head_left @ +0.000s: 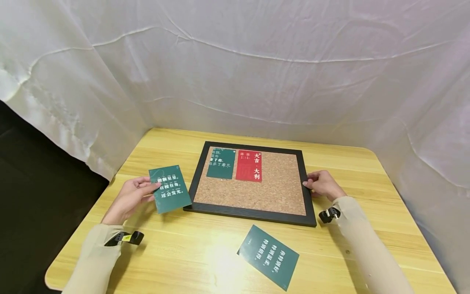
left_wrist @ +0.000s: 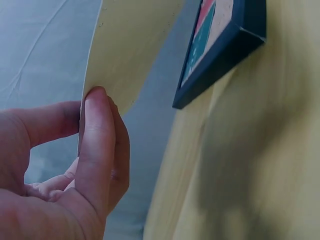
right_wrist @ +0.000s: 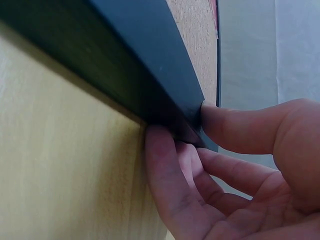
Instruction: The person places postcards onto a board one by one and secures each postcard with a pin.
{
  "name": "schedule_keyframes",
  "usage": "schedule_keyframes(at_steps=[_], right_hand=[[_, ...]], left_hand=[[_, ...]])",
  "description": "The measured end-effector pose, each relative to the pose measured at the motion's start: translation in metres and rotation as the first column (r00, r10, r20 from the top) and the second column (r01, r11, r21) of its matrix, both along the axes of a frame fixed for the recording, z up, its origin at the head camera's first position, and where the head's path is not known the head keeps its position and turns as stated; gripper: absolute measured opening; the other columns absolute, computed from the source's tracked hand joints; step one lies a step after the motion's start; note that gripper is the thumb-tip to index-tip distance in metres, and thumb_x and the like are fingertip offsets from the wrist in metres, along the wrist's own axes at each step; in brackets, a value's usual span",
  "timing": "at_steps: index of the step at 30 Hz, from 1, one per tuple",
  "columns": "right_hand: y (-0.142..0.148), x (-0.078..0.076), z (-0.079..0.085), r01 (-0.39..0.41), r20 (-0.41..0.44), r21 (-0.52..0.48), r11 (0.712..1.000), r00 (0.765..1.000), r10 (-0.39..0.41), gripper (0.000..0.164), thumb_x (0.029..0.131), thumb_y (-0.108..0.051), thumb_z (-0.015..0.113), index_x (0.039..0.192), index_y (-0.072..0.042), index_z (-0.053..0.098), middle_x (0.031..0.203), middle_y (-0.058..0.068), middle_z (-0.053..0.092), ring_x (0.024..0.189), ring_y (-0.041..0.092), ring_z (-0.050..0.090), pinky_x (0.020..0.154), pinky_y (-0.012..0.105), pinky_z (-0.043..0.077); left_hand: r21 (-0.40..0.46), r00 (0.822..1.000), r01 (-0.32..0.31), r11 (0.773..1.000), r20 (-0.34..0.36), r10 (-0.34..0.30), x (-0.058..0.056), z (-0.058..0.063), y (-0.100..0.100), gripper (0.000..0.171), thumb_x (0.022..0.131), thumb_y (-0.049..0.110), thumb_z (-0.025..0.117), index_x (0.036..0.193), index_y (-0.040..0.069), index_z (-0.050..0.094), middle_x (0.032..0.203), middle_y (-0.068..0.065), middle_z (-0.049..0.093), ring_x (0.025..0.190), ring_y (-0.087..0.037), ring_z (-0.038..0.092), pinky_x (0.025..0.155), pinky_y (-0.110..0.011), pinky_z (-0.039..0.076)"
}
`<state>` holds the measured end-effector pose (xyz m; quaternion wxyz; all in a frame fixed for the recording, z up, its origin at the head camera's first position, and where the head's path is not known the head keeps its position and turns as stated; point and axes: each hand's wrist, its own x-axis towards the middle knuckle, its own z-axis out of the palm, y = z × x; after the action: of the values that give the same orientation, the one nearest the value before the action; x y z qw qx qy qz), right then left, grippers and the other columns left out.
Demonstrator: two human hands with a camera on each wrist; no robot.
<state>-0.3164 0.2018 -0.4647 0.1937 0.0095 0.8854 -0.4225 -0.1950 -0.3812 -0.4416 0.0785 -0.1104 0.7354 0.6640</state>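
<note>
My left hand pinches a green card with white writing, thumb on its printed face. In the left wrist view the card's pale back shows, with fingertips pressed against it. A cork board in a black frame lies on the table to the right of that card. My right hand grips the frame's right side. In the right wrist view its thumb lies on top of the black frame and its fingers are at the side and lower edge. On the cork are a green card and a red card.
Another green card lies aslant on the wooden table, in front of the board. White cloth hangs behind the table and at its sides. A dark area borders the left. Each wrist carries a small black camera.
</note>
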Motion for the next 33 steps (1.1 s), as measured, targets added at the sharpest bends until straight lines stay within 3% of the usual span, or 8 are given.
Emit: schedule_keyframes(at_steps=[3,10,17,22,28,33], right_hand=[[0.000,0.000,0.001,0.001,-0.002,0.000,1.000,1.000,-0.001,0.058,0.103,-0.012,0.062,0.149,0.017,0.040,0.123,0.023,0.058,0.106,0.023,0.062,0.089,0.041,0.062],[0.001,0.001,0.000,0.003,-0.004,-0.005,1.000,1.000,-0.003,0.058,0.103,-0.012,0.062,0.149,0.018,0.040,0.124,0.024,0.058,0.105,0.023,0.063,0.088,0.041,0.062],[0.002,0.001,-0.001,0.003,-0.008,-0.004,1.000,1.000,-0.003,0.058,0.104,-0.012,0.062,0.149,0.018,0.039,0.127,0.026,0.058,0.106,0.023,0.063,0.088,0.042,0.062],[0.002,0.001,-0.001,0.005,-0.009,0.000,1.000,1.000,-0.005,0.059,0.104,-0.013,0.061,0.150,0.017,0.039,0.129,0.028,0.057,0.109,0.025,0.063,0.089,0.042,0.062],[0.001,0.001,0.000,0.009,-0.010,0.002,1.000,1.000,-0.009,0.059,0.104,-0.014,0.062,0.149,0.017,0.040,0.127,0.026,0.058,0.106,0.024,0.063,0.087,0.040,0.063],[0.001,0.001,-0.001,0.013,-0.002,-0.001,1.000,1.000,-0.013,0.058,0.104,-0.014,0.062,0.149,0.016,0.041,0.128,0.026,0.057,0.107,0.024,0.063,0.088,0.040,0.063]], left_hand=[[-0.032,1.000,0.014,0.999,-0.011,-0.015,-0.005,0.005,0.005,0.055,0.100,0.018,0.070,0.140,-0.007,0.041,0.094,0.014,0.068,0.084,0.001,0.068,0.075,-0.018,0.060],[-0.082,0.999,0.045,0.996,-0.026,-0.047,-0.018,0.019,0.021,0.036,0.099,0.022,0.071,0.123,0.004,0.051,0.099,0.014,0.064,0.088,0.000,0.064,0.080,-0.019,0.059],[-0.099,0.996,0.065,0.993,-0.050,-0.070,-0.033,0.033,0.040,0.052,0.100,0.024,0.070,0.137,-0.004,0.046,0.103,0.012,0.062,0.091,0.001,0.065,0.083,-0.019,0.059],[-0.090,0.994,0.076,0.993,-0.066,-0.082,-0.043,0.041,0.053,0.047,0.100,0.024,0.071,0.133,-0.002,0.050,0.100,0.013,0.065,0.091,0.000,0.066,0.084,-0.021,0.060],[-0.085,0.992,0.105,0.991,-0.065,-0.110,-0.055,0.047,0.067,0.062,0.100,0.024,0.070,0.148,-0.006,0.044,0.109,0.008,0.065,0.092,0.000,0.066,0.085,-0.020,0.060],[-0.078,0.989,0.121,0.989,-0.074,-0.127,-0.064,0.051,0.079,0.063,0.100,0.024,0.071,0.149,-0.005,0.044,0.112,0.005,0.064,0.095,-0.001,0.066,0.085,-0.021,0.060]])
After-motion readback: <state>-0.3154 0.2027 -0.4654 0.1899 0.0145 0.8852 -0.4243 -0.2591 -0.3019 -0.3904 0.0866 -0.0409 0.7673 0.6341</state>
